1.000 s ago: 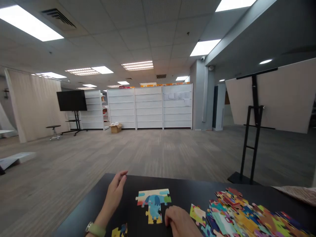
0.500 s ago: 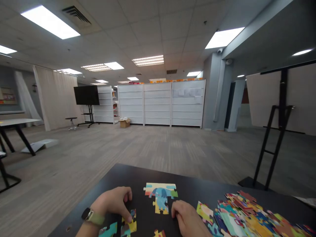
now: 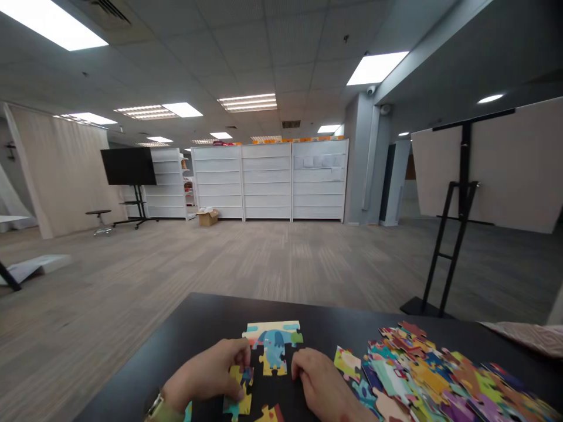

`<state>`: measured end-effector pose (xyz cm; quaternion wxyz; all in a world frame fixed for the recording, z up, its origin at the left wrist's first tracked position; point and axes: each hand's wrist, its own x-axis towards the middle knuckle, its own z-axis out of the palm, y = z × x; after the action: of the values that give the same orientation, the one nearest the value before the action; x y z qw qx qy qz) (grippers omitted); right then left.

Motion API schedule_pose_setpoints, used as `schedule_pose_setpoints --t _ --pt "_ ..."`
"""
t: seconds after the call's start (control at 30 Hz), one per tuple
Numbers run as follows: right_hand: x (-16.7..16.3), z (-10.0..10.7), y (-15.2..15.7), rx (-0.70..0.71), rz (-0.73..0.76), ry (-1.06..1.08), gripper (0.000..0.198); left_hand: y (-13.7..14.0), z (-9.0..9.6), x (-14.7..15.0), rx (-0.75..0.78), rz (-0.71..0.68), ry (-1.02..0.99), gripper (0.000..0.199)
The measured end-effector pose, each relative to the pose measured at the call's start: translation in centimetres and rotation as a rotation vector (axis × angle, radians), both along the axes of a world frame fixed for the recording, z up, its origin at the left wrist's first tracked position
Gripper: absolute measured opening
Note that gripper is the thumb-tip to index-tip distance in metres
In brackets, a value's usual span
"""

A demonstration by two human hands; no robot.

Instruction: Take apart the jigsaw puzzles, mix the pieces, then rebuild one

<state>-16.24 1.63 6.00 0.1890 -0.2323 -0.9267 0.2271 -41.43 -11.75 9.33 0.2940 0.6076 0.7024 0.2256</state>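
Note:
A partly joined jigsaw of a blue elephant (image 3: 273, 346) lies flat on the black table (image 3: 211, 319). My left hand (image 3: 211, 370) is just left of it, with thumb and fingers around yellow-and-teal puzzle pieces (image 3: 245, 403) on the tabletop. These pieces sit at the elephant's lower left, apart from it; the hand partly covers them. To the elephant's right, my right hand (image 3: 323, 384) rests on the table with fingers curled in. Nothing shows in it, though its underside is hidden. A red-and-yellow piece (image 3: 270, 414) lies nearest me, cut by the frame's bottom edge.
A big heap of loose puzzle pieces (image 3: 433, 375) covers the table's right side. One piece with a yellow-green edge (image 3: 347, 362) lies between heap and right hand. Patterned cloth or paper (image 3: 525, 337) lies at the far right edge. Beyond stands a black easel-like stand (image 3: 448, 252).
The view has turned slightly right. My left hand has slid the yellow-and-teal pieces rightward, closer to the elephant. My right hand has stayed about the same beside the elephant.

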Motion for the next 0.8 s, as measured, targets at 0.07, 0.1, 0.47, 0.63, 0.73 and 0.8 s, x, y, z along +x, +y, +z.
schedule_pose_setpoints --t 0.07,0.1,0.47,0.63,0.73,0.8 --pt "0.0 0.2 -0.2 0.03 0.019 0.02 0.031 0.2 0.3 0.4 0.023 -0.015 -0.061 0.03" --pt "0.1 0.3 -0.3 0.047 0.033 0.034 0.031 0.2 0.5 0.5 0.025 -0.019 -0.095 0.028" --pt "-0.1 0.6 -0.3 0.025 0.059 0.064 0.029 0.6 1.0 0.4 0.018 0.015 -0.307 0.025" --pt "-0.1 0.4 -0.2 0.032 0.057 0.07 0.03 0.9 0.5 0.3 0.024 0.018 -0.324 0.024" --pt "0.0 0.3 -0.2 0.031 0.058 0.07 0.029 1.1 0.3 0.3 0.071 0.013 -0.293 0.024" --pt "0.0 0.3 -0.2 0.029 0.06 0.077 0.029 1.3 0.2 0.2 0.132 0.02 -0.244 0.029"
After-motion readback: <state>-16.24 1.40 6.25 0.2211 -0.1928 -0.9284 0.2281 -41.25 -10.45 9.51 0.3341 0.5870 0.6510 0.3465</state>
